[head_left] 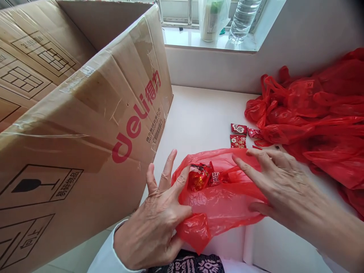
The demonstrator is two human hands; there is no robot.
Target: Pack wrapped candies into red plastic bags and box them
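A thin red plastic bag [218, 204] lies in front of me with its mouth spread wide. Inside it are several small red wrapped candies [200, 177], one with gold markings. My left hand [159, 216] holds the bag's left side, thumb and index finger about the film and the other fingers spread. On the right side, my right hand [278, 178] has its fingers at the far rim and its thumb at the near side, holding the mouth apart. Beyond the bag, a few small red packets [238, 141] lie on the white table [196, 117].
A large open cardboard box [127, 94] stands at the left. Red plastic bags [309, 102] are heaped at the right. On the windowsill [187, 38] are a clear plastic bottle [244, 21] and a wrapped cup [211, 22]. Dark patterned fabric [196, 263] shows at the bottom edge.
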